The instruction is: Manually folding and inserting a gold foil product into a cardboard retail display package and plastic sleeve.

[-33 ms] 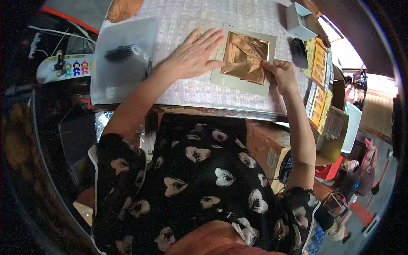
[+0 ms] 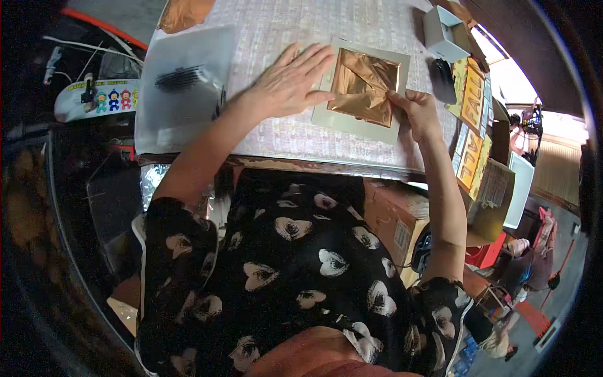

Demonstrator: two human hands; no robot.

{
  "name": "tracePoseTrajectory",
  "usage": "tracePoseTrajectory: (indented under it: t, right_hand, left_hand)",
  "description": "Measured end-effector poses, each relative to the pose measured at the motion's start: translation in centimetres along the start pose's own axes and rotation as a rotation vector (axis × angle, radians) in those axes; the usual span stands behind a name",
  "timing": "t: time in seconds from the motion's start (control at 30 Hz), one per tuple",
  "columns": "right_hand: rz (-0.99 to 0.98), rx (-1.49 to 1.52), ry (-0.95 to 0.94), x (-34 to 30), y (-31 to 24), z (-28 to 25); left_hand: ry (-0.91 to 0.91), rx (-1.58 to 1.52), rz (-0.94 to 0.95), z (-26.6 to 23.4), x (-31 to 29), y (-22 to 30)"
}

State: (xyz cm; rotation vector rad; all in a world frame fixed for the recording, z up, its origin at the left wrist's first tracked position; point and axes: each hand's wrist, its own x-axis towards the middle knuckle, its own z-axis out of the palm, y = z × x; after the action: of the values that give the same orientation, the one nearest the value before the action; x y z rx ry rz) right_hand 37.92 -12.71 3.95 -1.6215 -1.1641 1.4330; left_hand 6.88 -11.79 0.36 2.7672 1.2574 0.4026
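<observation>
A square, wrinkled sheet of copper-coloured foil (image 2: 364,81) lies on a larger pale grey board (image 2: 342,125), creases running toward its right side. My right hand (image 2: 418,112) pinches the foil at its right edge, thumb on top; its other fingers are partly hidden. Flat and spread, my left hand (image 2: 290,85) rests by the board's left edge, with fingertips and thumb reaching onto it.
The table (image 2: 276,138) has a pale patterned cover. To the left lies a clear plastic sheet (image 2: 182,119) with a dark smudge; more copper foil (image 2: 184,14) sits beyond it. A white open box (image 2: 445,31), a black object (image 2: 443,80) and yellow printed cartons (image 2: 471,97) line the right side.
</observation>
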Motion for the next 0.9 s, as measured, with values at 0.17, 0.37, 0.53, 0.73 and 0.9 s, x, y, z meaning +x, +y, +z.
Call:
tracePoseTrajectory:
  t: [0.17,0.37,0.53,0.73,0.9]
  right_hand:
    - [0.030,0.092,-0.062,0.2,-0.6,0.7]
    - [0.067,0.135,-0.093,0.8,-0.4,1.9]
    - [0.072,0.216,-0.133,-0.1,-1.6,4.2]
    - [0.046,0.190,-0.150,1.6,-0.8,6.0]
    - [0.036,0.282,-0.163,1.3,-1.7,7.6]
  left_hand:
    - [-0.004,0.006,-0.015,0.3,0.2,-0.2]
    - [-0.033,-0.021,-0.037,0.0,0.2,0.3]
    - [0.000,-0.071,-0.019,-0.1,0.2,0.5]
    - [0.033,-0.045,-0.046,0.2,0.8,0.7]
    - [0.105,-0.068,-0.054,-0.1,1.4,1.2]
